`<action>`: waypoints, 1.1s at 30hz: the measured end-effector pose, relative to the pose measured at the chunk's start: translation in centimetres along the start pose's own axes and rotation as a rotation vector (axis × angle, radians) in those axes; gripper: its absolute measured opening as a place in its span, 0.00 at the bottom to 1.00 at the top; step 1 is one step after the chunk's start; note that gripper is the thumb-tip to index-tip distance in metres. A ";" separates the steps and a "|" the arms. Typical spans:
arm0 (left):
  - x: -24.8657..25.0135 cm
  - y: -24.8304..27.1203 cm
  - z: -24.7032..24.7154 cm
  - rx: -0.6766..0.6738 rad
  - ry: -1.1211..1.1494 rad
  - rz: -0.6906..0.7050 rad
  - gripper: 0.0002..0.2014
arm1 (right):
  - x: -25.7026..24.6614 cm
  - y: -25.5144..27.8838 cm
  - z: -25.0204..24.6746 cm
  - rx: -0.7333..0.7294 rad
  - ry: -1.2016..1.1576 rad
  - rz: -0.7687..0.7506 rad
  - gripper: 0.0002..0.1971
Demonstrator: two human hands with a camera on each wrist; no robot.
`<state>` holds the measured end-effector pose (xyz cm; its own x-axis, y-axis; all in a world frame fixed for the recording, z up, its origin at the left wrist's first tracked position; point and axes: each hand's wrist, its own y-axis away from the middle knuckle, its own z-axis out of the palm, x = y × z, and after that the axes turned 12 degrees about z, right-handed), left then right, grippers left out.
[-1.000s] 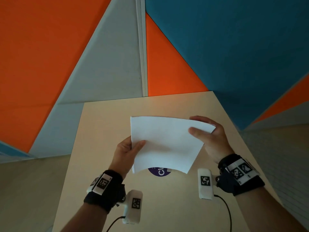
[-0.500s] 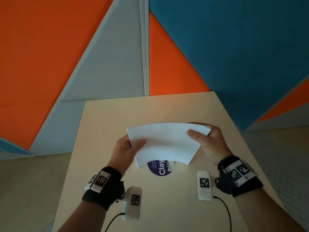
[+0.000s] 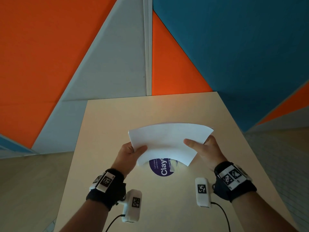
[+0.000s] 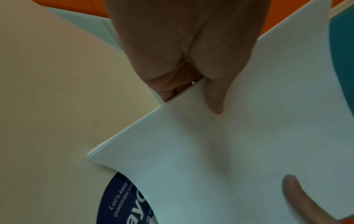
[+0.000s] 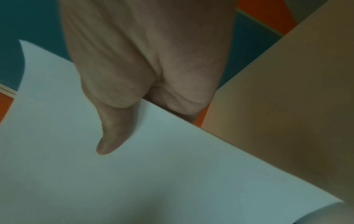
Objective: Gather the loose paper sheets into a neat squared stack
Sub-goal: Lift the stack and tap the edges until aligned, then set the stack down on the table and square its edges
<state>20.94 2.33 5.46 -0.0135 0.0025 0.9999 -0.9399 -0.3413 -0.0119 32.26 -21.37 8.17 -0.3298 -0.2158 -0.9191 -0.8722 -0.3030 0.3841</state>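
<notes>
A stack of white paper sheets is held above the beige table, bowed upward in the middle. My left hand grips its left edge, thumb on top and fingers beneath. My right hand grips the right edge the same way. The left wrist view shows the paper stack with my left hand pinching its edge, the sheet edges nearly flush at the near corner. In the right wrist view the thumb of my right hand lies on the paper stack.
A round dark blue sticker with white lettering lies on the table under the stack, also seen as the sticker. Orange, grey and teal wall panels rise behind the table's far edge.
Both hands have tipped the stack from steeply raised toward flat and lowered it nearer the table. More of the blue sticker shows beneath it.
</notes>
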 end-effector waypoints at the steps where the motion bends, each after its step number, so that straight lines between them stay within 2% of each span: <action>1: -0.1 0.0 0.0 0.001 -0.001 -0.004 0.10 | 0.2 0.0 0.0 0.003 -0.009 0.002 0.07; 4: -1.2 0.3 -0.3 -0.011 -0.054 -0.046 0.11 | 1.6 -0.3 0.0 -0.011 0.015 0.025 0.06; 9: -4.4 0.4 -0.9 -0.091 -0.335 -0.151 0.08 | 4.4 -1.7 0.3 -0.017 0.152 0.095 0.07; 13: -5.0 0.2 -0.9 -0.142 -0.469 -0.198 0.14 | 6.8 -2.9 0.2 0.010 0.310 0.145 0.07; 17: -4.3 -0.5 -1.5 -0.133 -0.456 -0.207 0.12 | 6.3 -3.5 0.0 0.125 0.312 0.142 0.07; 21: -2.9 -1.1 -1.7 -0.104 -0.417 -0.155 0.07 | 3.8 -2.9 -0.7 0.130 0.296 0.044 0.12; 24: -2.3 -1.1 -2.0 -0.087 -0.403 -0.142 0.11 | 3.3 -3.0 -1.2 0.137 0.351 0.031 0.04; 26: -2.4 -0.8 -2.0 -0.081 -0.466 -0.183 0.07 | 3.9 -3.2 -1.4 0.137 0.405 0.083 0.04; 28: -2.8 -0.2 -1.9 -0.078 -0.515 -0.230 0.05 | 5.1 -3.1 -1.3 0.120 0.457 0.160 0.08; 31: -3.8 1.2 -1.5 -0.095 -0.542 -0.322 0.08 | 7.4 -2.5 -1.1 0.119 0.569 0.215 0.22; 33: -4.7 2.1 -1.2 -0.105 -0.549 -0.375 0.09 | 8.7 -2.2 -1.0 0.122 0.614 0.247 0.21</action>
<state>18.65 2.78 0.72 0.4701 -0.3847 0.7944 -0.8755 -0.3173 0.3644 31.61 -23.49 -0.61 -0.2908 -0.7649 -0.5748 -0.8441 -0.0778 0.5306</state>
